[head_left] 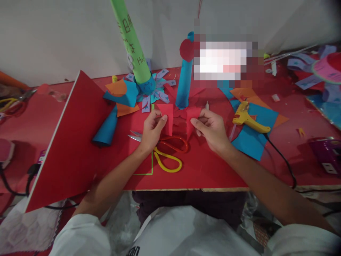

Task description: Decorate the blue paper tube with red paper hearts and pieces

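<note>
My left hand [153, 128] pinches a red paper piece [168, 119] between thumb and fingers. A second red paper piece [190, 122], separate from the first, is pinched in my right hand [211, 128]. Both pieces hang above the red table, a gap between them. Just beyond them stands a blue paper tube [184, 81] with a red disc [187, 50] near its top and red paper shapes round its foot. Below my hands lie scissors [168, 160] with one yellow and one orange-red handle, their blades partly hidden by my left wrist.
A tall green tube [133, 46] with writing stands at the back. At left are a blue paper cone [106, 129] and a tilted red board [64, 142]. A yellow glue gun [250, 119] rests on blue paper [253, 145] at right, its black cord trailing toward the front edge.
</note>
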Demonstrator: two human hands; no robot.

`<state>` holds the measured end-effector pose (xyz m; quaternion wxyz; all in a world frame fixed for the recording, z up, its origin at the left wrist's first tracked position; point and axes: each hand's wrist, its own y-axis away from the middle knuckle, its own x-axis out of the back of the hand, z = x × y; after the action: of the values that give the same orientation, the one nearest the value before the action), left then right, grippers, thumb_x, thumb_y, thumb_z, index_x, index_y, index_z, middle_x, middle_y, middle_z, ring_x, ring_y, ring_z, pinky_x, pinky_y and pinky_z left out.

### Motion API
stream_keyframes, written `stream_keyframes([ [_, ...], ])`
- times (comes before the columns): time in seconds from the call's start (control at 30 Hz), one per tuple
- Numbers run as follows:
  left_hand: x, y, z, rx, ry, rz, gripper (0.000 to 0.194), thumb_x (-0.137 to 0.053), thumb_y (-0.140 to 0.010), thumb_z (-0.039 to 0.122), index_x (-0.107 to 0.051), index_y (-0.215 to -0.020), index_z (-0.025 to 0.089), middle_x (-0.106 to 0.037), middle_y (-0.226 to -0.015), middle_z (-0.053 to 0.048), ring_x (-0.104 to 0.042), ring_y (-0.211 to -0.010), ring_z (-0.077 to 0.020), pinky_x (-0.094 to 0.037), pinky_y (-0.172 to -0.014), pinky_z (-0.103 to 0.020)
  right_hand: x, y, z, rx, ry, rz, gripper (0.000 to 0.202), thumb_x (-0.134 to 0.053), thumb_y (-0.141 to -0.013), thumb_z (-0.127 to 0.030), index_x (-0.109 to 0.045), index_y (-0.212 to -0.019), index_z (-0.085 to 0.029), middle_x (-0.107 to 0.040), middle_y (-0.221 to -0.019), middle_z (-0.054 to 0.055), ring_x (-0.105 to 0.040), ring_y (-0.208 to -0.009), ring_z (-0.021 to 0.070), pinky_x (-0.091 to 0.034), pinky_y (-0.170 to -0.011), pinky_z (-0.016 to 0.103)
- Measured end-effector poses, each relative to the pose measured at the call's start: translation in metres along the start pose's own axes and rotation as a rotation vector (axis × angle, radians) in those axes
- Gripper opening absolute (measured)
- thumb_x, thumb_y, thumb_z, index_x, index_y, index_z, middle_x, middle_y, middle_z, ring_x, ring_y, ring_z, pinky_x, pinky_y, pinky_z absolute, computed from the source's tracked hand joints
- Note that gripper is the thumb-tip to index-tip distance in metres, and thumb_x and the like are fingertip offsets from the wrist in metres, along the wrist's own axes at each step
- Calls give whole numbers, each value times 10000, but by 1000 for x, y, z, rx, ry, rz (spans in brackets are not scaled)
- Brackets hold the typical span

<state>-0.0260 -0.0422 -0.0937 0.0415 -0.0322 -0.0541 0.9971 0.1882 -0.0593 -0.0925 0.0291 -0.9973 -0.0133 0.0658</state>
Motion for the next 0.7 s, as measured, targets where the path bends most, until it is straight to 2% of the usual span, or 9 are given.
stream_keyframes([
  [0.13, -4, 8, 4, -81, -105, -60, 476, -727, -942, 645, -482, -883, 241, -400, -668, 70, -354, -547, -86, -283, -527, -250, -2, 4, -2, 21, 56, 48, 341, -818, -872, -542, -699, -971, -238, -620, -613, -57, -421, -425, 82, -293, -415, 256],
  [0.27, -10, 16, 3, -96, -192, -45, 455, -681, -982, 623, -454, -870, 244, -351, -653, 72, -323, -550, -96, -250, -537, -267, -7, 8, -7, 57, 132, 39, 408, -804, -858, -618, -703, -949, -234, -585, -596, -51, -436, -474, 100, -316, -442, 258],
  [0.43, -14, 20, 4, -110, -210, -89, 474, -666, -985, 633, -446, -832, 242, -308, -616, 78, -294, -540, -100, -237, -536, -280, -10, 8, -2, 59, 174, -1, 485, -767, -853, -699, -692, -868, -220, -537, -585, -47, -410, -510, 107, -298, -472, 271],
  [0.6, -12, 19, 6, -115, -210, -79, 496, -667, -986, 632, -442, -796, 233, -311, -627, 70, -295, -547, -98, -237, -533, -282, -7, 7, 4, 80, 216, 0, 473, -762, -872, -679, -673, -818, -218, -568, -622, -28, -455, -562, 121, -322, -528, 284],
  [0.7, -13, 19, 6, -116, -224, -79, 489, -660, -994, 621, -439, -797, 232, -309, -631, 72, -292, -547, -95, -236, -532, -281, -7, 6, 2, 80, 221, 4, 484, -759, -866, -694, -666, -808, -223, -544, -603, -37, -432, -545, 121, -311, -523, 288],
])
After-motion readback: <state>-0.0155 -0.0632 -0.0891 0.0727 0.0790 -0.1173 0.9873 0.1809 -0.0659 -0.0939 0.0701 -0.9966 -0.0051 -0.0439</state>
